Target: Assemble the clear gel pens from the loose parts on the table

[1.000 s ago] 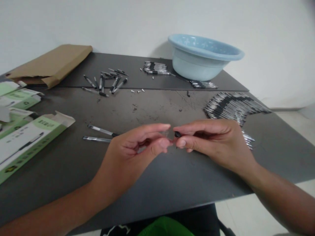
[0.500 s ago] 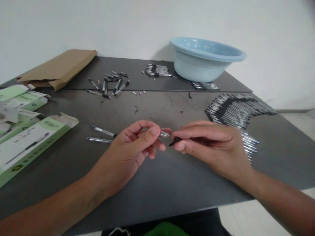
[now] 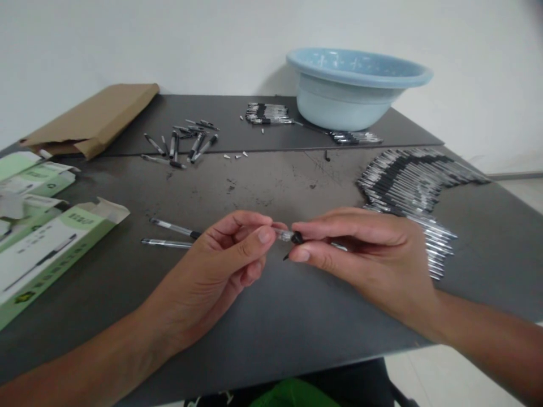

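Clear pen (image 3: pixel 283 233) held up over the table (image 3: pixel 263 316), mid-view, between your two hands. Left hand (image 3: pixel 231 251): grip closed to a pinch, thumb against fingers, on the pen's body, most of which it hides. Right hand (image 3: pixel 365 249): grip nearly closed, thumb and forefinger parted only by the small black piece (image 3: pixel 297 238) they pinch, probably a cap. That black piece meets the pen's exposed end; you cannot tell from this view whether it is fully seated. A thin dark point (image 3: pixel 285 257) shows just below your right thumb, possibly part of the same piece. Progress, by judgement: this pen looks partway, its end pieces together but not released. The long fan of pens (image 3: pixel 407 175) laid side by side at right reads as the finished lot. Two pens (image 3: pixel 173 227) lying beyond your left hand and the scattered pens (image 3: pixel 195 148) at back left, in no order, read as remaining; their status is uncertain. Orientation: the pen's long axis runs crosswise, left to right, close to level, dipping slightly rightward in view. The black end points right, into your right grip; the opposite end is hidden within your left hand.
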`<action>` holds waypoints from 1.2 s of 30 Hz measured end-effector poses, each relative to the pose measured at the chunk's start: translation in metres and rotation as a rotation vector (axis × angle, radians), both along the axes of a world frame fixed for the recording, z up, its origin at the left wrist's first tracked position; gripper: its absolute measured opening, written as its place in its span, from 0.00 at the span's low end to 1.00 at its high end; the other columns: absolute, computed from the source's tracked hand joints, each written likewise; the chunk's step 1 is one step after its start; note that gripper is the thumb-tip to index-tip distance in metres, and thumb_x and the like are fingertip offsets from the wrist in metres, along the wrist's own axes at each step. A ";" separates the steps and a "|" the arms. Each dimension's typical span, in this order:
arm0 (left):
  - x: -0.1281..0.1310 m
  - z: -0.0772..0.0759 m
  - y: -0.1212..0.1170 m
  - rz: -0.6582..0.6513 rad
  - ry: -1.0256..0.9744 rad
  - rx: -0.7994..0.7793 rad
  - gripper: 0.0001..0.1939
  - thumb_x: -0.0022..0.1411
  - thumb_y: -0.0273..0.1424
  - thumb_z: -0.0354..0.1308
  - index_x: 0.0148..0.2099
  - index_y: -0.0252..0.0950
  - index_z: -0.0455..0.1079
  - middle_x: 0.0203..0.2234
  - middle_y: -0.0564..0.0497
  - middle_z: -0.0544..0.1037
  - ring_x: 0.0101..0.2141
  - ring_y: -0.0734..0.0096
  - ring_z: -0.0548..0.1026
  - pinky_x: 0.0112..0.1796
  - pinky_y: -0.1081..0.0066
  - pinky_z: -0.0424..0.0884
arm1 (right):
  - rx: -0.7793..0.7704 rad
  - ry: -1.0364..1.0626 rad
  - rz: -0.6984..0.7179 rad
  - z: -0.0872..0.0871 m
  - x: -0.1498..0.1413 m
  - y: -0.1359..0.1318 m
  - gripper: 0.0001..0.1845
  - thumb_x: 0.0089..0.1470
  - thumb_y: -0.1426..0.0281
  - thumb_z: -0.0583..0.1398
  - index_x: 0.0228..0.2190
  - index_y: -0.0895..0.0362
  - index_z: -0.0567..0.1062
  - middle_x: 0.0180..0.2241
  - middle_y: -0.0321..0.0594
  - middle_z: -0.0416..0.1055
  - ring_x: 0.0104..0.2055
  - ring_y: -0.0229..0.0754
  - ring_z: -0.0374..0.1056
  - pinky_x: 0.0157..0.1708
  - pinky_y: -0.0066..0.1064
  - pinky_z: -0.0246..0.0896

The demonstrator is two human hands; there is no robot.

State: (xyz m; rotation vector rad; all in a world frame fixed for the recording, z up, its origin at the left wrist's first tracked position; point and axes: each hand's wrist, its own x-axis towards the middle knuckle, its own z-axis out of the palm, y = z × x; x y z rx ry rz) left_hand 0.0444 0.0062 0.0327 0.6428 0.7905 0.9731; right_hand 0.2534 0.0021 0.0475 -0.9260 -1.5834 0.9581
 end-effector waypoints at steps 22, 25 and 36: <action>-0.006 0.014 -0.003 -0.004 -0.021 -0.092 0.10 0.56 0.31 0.79 0.39 0.41 0.83 0.10 0.64 0.62 0.13 0.87 0.52 0.18 0.87 0.58 | 0.026 0.053 -0.053 -0.005 -0.007 -0.004 0.18 0.51 0.70 0.77 0.43 0.39 0.88 0.37 0.31 0.87 0.33 0.41 0.80 0.30 0.32 0.78; -0.005 0.013 -0.004 -0.042 -0.020 -0.103 0.10 0.55 0.32 0.80 0.37 0.41 0.83 0.10 0.64 0.62 0.13 0.87 0.52 0.18 0.87 0.57 | 0.042 0.036 -0.071 -0.005 -0.008 -0.004 0.17 0.52 0.70 0.77 0.42 0.39 0.88 0.37 0.30 0.87 0.33 0.41 0.80 0.30 0.32 0.78; -0.004 0.002 -0.003 -0.073 -0.002 0.063 0.09 0.54 0.31 0.81 0.35 0.44 0.84 0.24 0.59 0.83 0.26 0.83 0.78 0.34 0.85 0.76 | 0.123 0.057 0.024 -0.002 -0.005 -0.002 0.21 0.54 0.75 0.75 0.46 0.40 0.87 0.38 0.31 0.87 0.37 0.41 0.80 0.38 0.35 0.79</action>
